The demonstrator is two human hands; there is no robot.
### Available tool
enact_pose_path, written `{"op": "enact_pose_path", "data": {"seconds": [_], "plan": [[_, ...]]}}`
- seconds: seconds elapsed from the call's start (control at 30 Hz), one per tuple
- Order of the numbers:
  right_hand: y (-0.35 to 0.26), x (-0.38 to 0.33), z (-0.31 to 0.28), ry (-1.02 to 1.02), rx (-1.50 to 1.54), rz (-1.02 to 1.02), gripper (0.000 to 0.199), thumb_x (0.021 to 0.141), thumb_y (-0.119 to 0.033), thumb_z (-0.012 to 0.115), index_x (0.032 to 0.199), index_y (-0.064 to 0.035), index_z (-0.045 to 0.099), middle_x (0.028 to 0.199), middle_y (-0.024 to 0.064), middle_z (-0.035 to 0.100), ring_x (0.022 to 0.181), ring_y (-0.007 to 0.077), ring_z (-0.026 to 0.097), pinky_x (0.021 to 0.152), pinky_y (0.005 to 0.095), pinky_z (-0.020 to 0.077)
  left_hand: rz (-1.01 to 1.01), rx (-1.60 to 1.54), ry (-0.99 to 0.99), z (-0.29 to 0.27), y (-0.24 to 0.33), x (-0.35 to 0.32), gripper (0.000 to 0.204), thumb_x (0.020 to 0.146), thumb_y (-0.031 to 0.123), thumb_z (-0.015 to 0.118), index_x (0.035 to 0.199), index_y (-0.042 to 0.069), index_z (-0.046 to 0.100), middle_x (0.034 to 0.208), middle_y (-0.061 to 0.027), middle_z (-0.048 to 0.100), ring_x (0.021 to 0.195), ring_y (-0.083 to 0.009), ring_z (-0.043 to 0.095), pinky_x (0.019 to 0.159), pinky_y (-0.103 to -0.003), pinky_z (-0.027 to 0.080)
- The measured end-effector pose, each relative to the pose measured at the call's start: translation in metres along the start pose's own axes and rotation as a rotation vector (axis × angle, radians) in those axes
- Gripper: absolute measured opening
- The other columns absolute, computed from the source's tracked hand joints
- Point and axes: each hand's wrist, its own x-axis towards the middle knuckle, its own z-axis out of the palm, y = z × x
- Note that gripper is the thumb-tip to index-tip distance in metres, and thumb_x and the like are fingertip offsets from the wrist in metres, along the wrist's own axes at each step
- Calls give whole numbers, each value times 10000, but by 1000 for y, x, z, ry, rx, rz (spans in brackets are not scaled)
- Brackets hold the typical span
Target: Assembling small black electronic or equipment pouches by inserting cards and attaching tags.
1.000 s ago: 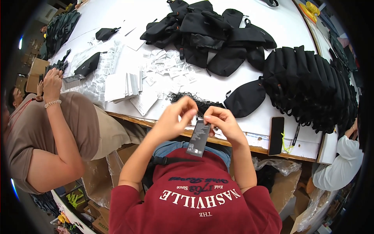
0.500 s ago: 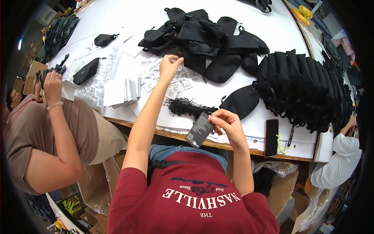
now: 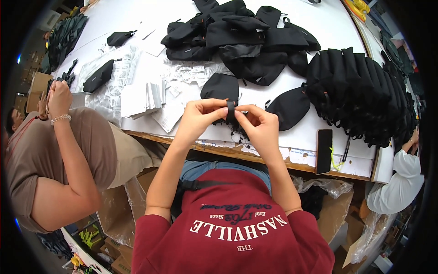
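Note:
In front of me, my left hand (image 3: 199, 119) and my right hand (image 3: 261, 126) meet at the table's near edge. Both are closed in a pinch on a short black strap loop (image 3: 231, 109) between the fingertips. The loop belongs to a small black pouch (image 3: 220, 86) lying flat just beyond my fingers, with a bit of orange at its near end. A bundle of thin black cords (image 3: 238, 136) lies below my hands, partly hidden by them. The black hang tag cannot be made out among my fingers.
A heap of black pouches (image 3: 235, 34) fills the table's far middle, with a dense row (image 3: 351, 91) at right. White labels (image 3: 196, 71) and a card stack (image 3: 141, 98) lie left. Another pouch (image 3: 289, 107), a phone (image 3: 324, 150) and a pen (image 3: 346, 150) lie right. A co-worker (image 3: 68, 155) sits left.
My left hand has come back from the heap, bringing a black pouch near. My right hand has moved up to meet it, and the black hang tag it held no longer shows clearly.

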Motion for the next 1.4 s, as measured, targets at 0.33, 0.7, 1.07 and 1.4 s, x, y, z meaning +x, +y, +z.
{"op": "enact_pose_path", "data": {"seconds": [0.33,0.7,1.07,1.4], "plan": [[4,-6,0,-66,-53,-94,114,809,-89,687,911,-39,690,615,7,571,510,43,469,479,212,361,335,361,266,17,-1,-19,74,837,50,664,870,-14,679,862,-11,607,628,-42,473,569,-193,376],[-5,-12,-30,-262,589,62,143,921,-68,567,1053,-20,538,816,46,605,716,76,541,670,200,432,169,-242,29,18,17,-35,79,909,109,595,940,41,570,858,-5,590,692,-31,463,619,-179,358],[-1,-18,-18,-249,676,-66,90,978,-99,474,1053,-56,449,815,95,618,627,59,488,555,175,376,93,-19,117,40,22,-36,78,839,73,689,880,11,667,559,126,340,527,24,252,475,-191,168],[1,-21,-8,-114,675,-89,124,937,-59,548,1028,-57,464,821,23,558,711,60,527,596,186,396,85,31,144,44,21,-40,69,830,72,693,852,15,661,561,121,305,529,15,244,477,-198,175]]}}
